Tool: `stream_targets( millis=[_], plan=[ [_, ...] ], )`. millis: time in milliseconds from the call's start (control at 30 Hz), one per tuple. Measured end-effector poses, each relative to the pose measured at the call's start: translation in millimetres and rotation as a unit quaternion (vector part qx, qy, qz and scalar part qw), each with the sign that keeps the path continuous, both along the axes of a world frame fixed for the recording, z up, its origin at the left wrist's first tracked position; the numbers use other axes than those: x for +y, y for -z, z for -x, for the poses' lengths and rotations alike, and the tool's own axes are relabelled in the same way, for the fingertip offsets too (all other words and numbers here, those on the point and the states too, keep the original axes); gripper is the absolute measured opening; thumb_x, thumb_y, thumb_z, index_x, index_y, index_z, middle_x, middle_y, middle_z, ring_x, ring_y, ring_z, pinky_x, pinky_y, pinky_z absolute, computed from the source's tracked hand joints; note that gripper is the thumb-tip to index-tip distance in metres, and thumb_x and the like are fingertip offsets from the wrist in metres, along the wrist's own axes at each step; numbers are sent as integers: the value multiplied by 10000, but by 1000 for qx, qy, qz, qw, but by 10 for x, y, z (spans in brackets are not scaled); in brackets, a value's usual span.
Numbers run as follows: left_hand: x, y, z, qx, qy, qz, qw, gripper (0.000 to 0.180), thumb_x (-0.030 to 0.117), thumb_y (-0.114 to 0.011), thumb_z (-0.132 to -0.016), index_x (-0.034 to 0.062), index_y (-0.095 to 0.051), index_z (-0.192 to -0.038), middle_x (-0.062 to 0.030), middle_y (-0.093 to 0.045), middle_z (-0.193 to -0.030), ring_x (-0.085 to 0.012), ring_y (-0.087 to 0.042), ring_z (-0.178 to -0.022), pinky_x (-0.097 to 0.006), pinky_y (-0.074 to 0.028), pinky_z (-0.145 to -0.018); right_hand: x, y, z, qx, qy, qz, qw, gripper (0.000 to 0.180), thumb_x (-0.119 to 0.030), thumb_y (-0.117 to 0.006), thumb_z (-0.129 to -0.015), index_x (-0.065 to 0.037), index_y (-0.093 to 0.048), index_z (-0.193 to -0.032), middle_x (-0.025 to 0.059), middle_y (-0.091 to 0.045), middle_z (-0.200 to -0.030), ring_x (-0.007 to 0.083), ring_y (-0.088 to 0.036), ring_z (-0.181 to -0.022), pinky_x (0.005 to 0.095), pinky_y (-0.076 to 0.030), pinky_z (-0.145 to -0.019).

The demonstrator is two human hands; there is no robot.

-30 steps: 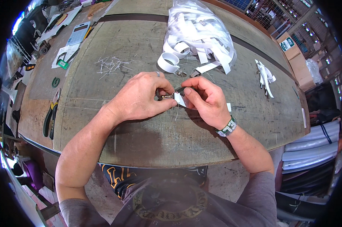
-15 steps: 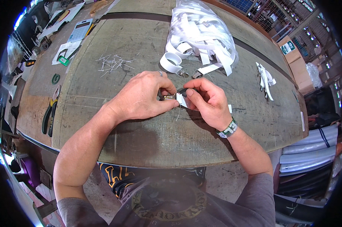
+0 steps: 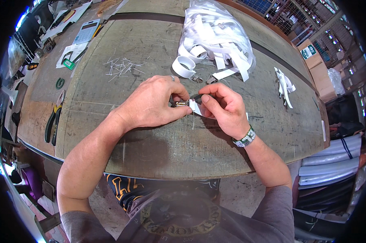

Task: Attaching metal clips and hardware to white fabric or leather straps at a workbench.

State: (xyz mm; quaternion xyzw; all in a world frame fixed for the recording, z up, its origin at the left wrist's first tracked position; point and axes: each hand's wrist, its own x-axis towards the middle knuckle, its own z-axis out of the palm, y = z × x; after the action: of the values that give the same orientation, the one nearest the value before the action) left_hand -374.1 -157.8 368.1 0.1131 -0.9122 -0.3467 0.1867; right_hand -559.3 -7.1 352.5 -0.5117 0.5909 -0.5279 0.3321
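My left hand is closed on a metal clip, its thumb and fingers pinching it at the end of a white strap. A thin loose thread hangs from the folded strap end. Beside it, my right hand has thumb and forefinger pressed together on a slim dark tool, whose tip reaches the strap by the clip. Most of that tool is hidden by the fingers. The strap runs under my right hand and shows again past it.
Ahead lies a clear plastic bag of white straps, some spilling out with clips. Cut threads lie in a pile at left. Pliers rest near the left edge, a calculator beyond. More white straps lie at right.
My right hand and the dark tool have shifted slightly to the right. The hanging thread has swung a little to the right. My left hand keeps its grip on the clip.
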Motion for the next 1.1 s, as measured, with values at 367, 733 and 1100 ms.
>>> stream_targets(
  millis=[367,733,1100],
  plan=[
    [-29,26,-17,8,5,18,1000,251,126,-853,-758,3,-742,-947,-91,-662,-836,-230,-644,-784,-365,-522,-713,1,-38,77,-115,18,-26,993,169,-100,-631,-1034,7,-651,-1164,16,-672,-851,62,-621,-690,234,-525,-610],
    [-1,35,-7,-2,28,34,999,266,55,-823,-773,19,-658,-979,-92,-622,-822,-241,-619,-787,-381,-508,-733,15,-46,136,-193,28,-19,981,197,-132,-622,-1043,8,-652,-1179,24,-671,-857,69,-617,-668,228,-524,-620],
    [81,-40,22,-36,20,-16,999,182,140,-760,-853,-14,-694,-925,-109,-611,-779,-218,-578,-711,-358,-477,-663,-27,27,146,-211,32,-15,977,201,-126,-613,-1044,16,-641,-1184,17,-674,-842,62,-628,-647,227,-533,-581]
  ],
)
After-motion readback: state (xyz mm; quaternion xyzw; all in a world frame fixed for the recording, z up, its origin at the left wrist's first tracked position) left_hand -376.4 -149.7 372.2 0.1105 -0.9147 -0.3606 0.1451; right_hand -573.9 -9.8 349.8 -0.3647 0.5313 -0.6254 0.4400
